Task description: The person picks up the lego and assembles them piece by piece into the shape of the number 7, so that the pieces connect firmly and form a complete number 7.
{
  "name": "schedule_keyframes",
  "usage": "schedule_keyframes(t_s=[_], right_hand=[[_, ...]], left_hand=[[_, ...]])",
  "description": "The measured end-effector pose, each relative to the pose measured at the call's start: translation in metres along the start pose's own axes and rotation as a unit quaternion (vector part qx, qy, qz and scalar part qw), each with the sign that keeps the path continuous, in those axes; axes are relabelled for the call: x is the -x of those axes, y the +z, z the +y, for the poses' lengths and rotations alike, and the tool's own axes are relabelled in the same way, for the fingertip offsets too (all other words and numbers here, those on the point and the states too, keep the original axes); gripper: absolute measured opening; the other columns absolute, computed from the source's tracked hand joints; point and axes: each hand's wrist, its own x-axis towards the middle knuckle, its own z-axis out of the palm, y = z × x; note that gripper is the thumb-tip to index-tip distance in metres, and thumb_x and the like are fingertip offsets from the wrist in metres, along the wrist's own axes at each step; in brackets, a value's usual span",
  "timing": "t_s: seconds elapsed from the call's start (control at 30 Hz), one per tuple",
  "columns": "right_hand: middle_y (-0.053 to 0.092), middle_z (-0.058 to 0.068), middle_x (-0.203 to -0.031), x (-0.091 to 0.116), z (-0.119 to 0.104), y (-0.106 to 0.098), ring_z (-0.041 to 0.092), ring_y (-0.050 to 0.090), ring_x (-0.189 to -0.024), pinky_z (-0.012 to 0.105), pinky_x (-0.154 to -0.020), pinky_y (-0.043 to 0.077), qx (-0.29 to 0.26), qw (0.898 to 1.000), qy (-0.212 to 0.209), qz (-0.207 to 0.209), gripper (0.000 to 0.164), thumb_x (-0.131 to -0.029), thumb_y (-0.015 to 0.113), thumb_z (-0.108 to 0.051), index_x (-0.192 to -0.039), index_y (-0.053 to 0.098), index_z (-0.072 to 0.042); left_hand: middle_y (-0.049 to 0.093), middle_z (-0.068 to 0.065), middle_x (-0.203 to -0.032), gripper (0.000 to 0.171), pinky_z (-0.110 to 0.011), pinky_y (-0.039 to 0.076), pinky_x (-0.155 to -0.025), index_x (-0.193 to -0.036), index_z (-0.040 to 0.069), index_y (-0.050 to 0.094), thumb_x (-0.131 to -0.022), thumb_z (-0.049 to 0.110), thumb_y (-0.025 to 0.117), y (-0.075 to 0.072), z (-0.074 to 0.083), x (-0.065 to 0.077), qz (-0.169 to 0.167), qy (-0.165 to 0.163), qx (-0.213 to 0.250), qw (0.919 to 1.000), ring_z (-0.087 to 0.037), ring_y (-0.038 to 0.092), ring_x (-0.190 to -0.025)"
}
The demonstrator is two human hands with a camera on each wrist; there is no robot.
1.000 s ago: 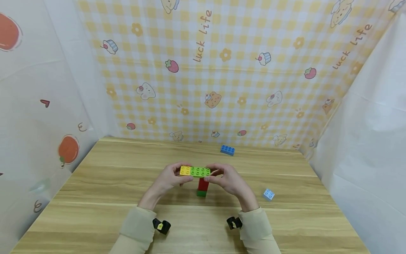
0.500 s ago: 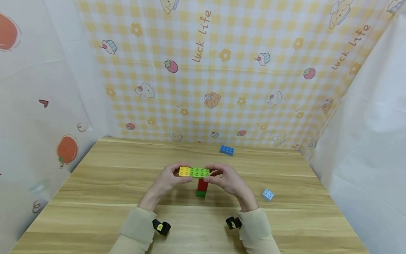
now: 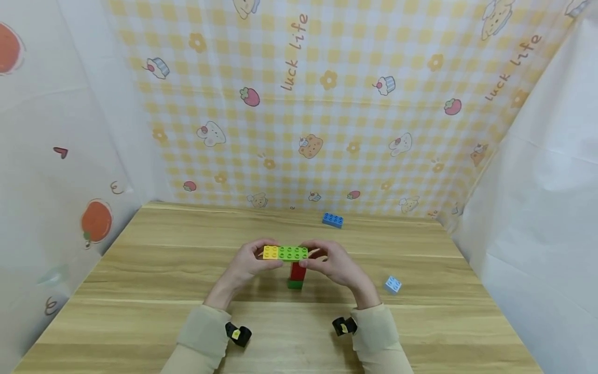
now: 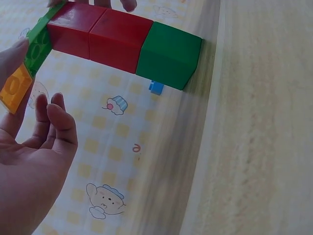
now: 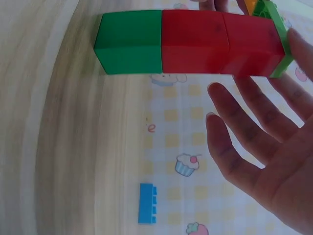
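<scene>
A small tower stands on the table, with a dark green block [image 5: 129, 44] at its base and two red blocks [image 4: 120, 39] stacked above. Across its top lies a flat light green brick [image 3: 293, 253]. To the left of that is a yellow brick [image 3: 270, 252], overhanging the tower. The left hand [image 3: 249, 261] pinches the yellow piece and the neighbouring part of the green one, thumb in front and fingers behind. At the right end, the right hand [image 3: 331, 263] pinches the light green brick. In the right wrist view its lower fingers [image 5: 244, 117] spread beside the tower, holding nothing.
A blue brick [image 3: 333, 220] lies at the back of the wooden table [image 3: 187, 244], near the patterned cloth wall [image 3: 261, 119]. A light blue brick [image 3: 393, 284] sits to the right of the right hand. White sheets [image 3: 528, 171] hang at both sides.
The head view has shifted slightly. Both hands keep their hold on the light green and yellow bricks, and the tower and loose bricks stay in place.
</scene>
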Motion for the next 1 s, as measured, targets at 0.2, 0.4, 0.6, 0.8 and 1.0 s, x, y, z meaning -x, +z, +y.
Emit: schedule_keyframes(t_s=[0.2, 0.4, 0.6, 0.8, 1.0], right_hand=[[0.061, 0.007, -0.125, 0.008, 0.01, -0.017, 0.026, 0.06, -0.108, 0.047, -0.087, 0.05, -0.025, 0.999, 0.037, 0.03, 0.046, -0.099, 0.058, -0.038, -0.137, 0.056, -0.013], [0.062, 0.008, -0.123, 0.006, 0.026, -0.035, 0.026, 0.061, -0.106, 0.048, -0.087, 0.05, -0.019, 0.998, 0.049, 0.047, 0.044, -0.101, 0.054, -0.037, -0.136, 0.056, -0.011], [0.06, 0.015, -0.127, -0.008, 0.046, -0.051, 0.036, 0.059, -0.109, 0.055, -0.088, 0.048, -0.065, 0.995, 0.074, 0.034, 0.043, -0.102, 0.053, -0.031, -0.136, 0.054, -0.005], [0.059, 0.019, -0.126, -0.023, 0.061, -0.063, 0.033, 0.06, -0.106, 0.055, -0.086, 0.049, -0.056, 0.992, 0.104, 0.037, 0.04, -0.101, 0.058, -0.025, -0.134, 0.055, -0.003], [0.059, 0.016, -0.117, -0.039, 0.074, -0.069, 0.038, 0.058, -0.103, 0.055, -0.084, 0.05, -0.007, 0.994, 0.107, 0.031, 0.038, -0.098, 0.062, -0.02, -0.131, 0.058, -0.003]], left_hand=[[0.06, -0.014, -0.112, 0.042, -0.026, 0.051, -0.077, -0.12, -0.003, 0.061, -0.082, 0.006, 0.078, 0.002, -0.002, -0.001, -0.01, 0.007, -0.008, 0.9999, -0.021, 0.06, -0.094], [0.061, -0.013, -0.11, 0.042, -0.026, 0.051, -0.076, -0.119, -0.004, 0.06, -0.082, 0.003, 0.078, 0.003, -0.003, -0.003, -0.005, 0.004, -0.006, 1.0, -0.021, 0.06, -0.093], [0.061, -0.013, -0.11, 0.042, -0.025, 0.051, -0.076, -0.119, -0.005, 0.06, -0.082, 0.004, 0.078, 0.0, -0.003, -0.002, -0.001, 0.007, -0.005, 1.0, -0.02, 0.06, -0.093], [0.06, -0.014, -0.112, 0.043, -0.025, 0.051, -0.076, -0.12, -0.004, 0.059, -0.082, 0.005, 0.078, -0.001, -0.002, -0.001, -0.004, 0.009, -0.006, 0.9999, -0.021, 0.059, -0.094], [0.06, -0.014, -0.112, 0.042, -0.025, 0.051, -0.075, -0.119, -0.004, 0.06, -0.083, 0.005, 0.078, -0.002, -0.001, -0.001, -0.007, 0.009, -0.013, 0.9999, -0.021, 0.059, -0.094]])
